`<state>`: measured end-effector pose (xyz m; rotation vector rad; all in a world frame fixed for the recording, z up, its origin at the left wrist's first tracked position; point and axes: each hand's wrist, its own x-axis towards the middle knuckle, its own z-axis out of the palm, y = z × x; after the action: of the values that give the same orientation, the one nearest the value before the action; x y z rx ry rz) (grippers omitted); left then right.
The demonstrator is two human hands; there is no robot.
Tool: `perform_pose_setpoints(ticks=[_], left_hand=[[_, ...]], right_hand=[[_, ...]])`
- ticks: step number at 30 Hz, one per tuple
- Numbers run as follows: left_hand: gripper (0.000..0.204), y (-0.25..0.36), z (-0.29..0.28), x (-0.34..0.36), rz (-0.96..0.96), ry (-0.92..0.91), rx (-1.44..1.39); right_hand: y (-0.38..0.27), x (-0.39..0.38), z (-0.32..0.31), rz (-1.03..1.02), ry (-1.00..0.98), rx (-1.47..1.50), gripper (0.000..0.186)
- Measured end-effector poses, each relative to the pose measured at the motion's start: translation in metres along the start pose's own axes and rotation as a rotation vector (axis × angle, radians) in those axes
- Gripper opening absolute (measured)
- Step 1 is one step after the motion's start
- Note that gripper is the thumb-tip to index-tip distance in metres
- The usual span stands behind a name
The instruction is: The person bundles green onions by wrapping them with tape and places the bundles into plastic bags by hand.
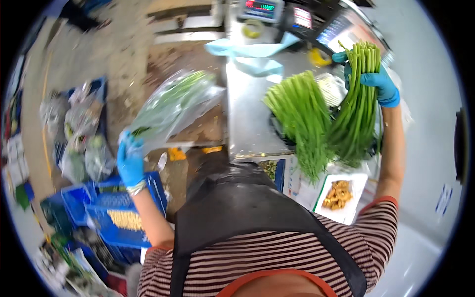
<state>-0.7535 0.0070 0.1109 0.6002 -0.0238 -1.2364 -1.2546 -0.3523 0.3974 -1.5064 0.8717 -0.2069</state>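
The dark apron [227,208] sits nearest me; my right hand [377,85] grips a green stalk bundle [357,116] above the bench [247,119], my left hand [130,161] a slippery-looking bag of greens [173,106]. Stalks seem light, bruisable; I'd hold their firmer ends.

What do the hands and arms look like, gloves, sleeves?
Left hand and right hand wear blue gloves; a pale band rings the left wrist. Forearms are bare below short striped sleeves with orange-red trim.
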Motion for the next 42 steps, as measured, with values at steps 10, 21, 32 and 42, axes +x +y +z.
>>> perform_pose_setpoints(ticks=[10, 21, 32, 42], left_hand=[[0.073, -0.022, 0.012, -0.036, 0.046, 0.158, 0.537], [0.051, -0.024, -0.046, -0.082, -0.281, 0.182, 0.393], [0.068, 0.023, -0.011, -0.043, 0.083, 0.385, 0.489], [0.049, 0.019, 0.024, -0.019, 0.158, 0.484, 0.64]], right_hand=[[0.122, 0.221, 0.336, 0.778, -0.846, 0.458, 0.039], [0.357, 0.432, 0.357, -0.212, -0.377, -1.147, 0.034], [0.308, 0.413, 0.363, 0.243, 0.058, -1.159, 0.031], [0.206, 0.204, 0.335, 0.236, 0.037, 0.67, 0.041]])
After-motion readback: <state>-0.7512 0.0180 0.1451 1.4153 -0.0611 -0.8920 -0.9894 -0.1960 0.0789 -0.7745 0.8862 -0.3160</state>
